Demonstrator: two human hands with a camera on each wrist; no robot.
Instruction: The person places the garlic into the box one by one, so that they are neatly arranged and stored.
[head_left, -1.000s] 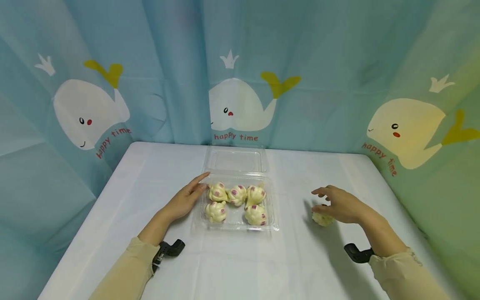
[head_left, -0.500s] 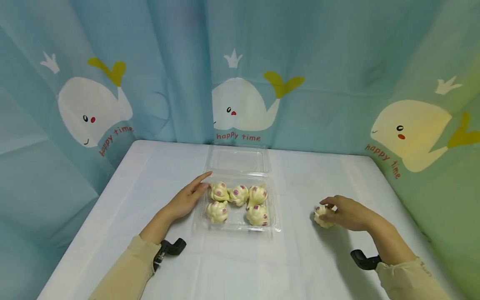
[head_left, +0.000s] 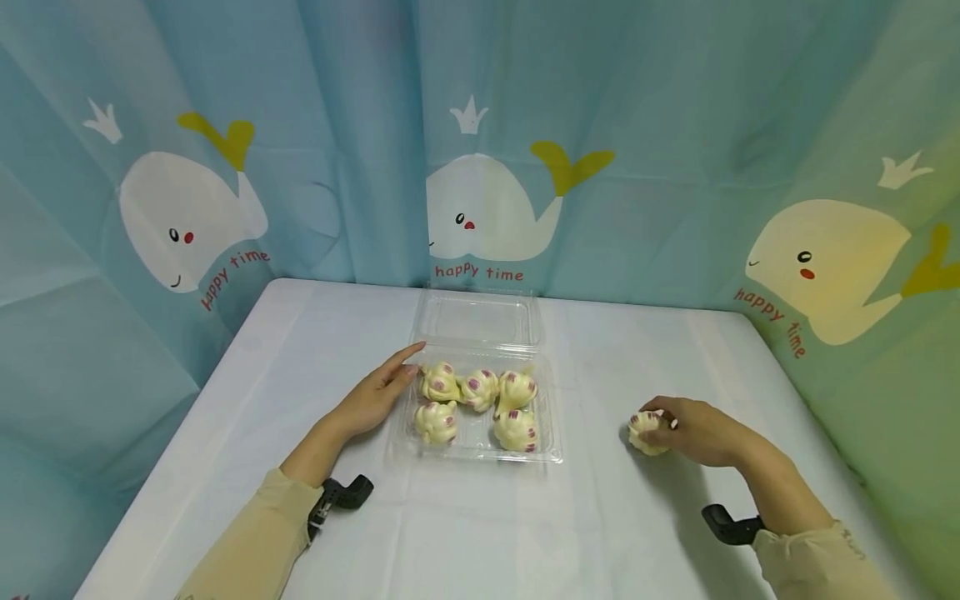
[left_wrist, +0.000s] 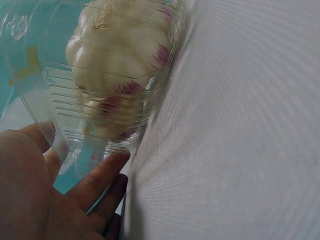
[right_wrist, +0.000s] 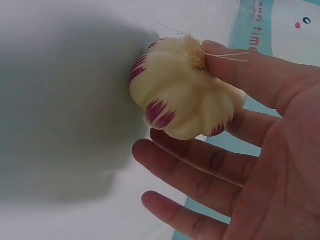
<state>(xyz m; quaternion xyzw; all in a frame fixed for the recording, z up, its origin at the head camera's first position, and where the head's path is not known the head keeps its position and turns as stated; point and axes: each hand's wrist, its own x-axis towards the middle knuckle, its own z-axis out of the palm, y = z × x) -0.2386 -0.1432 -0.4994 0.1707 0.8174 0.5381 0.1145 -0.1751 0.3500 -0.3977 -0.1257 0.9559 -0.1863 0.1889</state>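
Observation:
A clear plastic clamshell box [head_left: 468, 447] lies on the table with its lid [head_left: 474, 321] laid back, holding several garlic bulbs [head_left: 516, 430]. At its left side, my left hand [head_left: 369, 402] touches the rim and wall with fairly straight fingers; the left wrist view shows these fingers [left_wrist: 102, 177] against the ribbed wall. Off to the right, my right hand [head_left: 701, 432] holds a single garlic bulb [head_left: 647, 433] between thumb and fingers. In the right wrist view this bulb [right_wrist: 182, 92] has purple streaks and a root tuft, and the lower fingers are spread apart.
A white cloth covers the table [head_left: 487, 533]. Behind and at both sides hangs a blue-green curtain [head_left: 360, 150] printed with whales. Black wrist mounts sit on the left wrist [head_left: 341, 496] and right wrist [head_left: 731, 527].
My right hand has come down onto the lone garlic bulb and taken hold of it. The left hand stays at the box. The view has shifted slightly.

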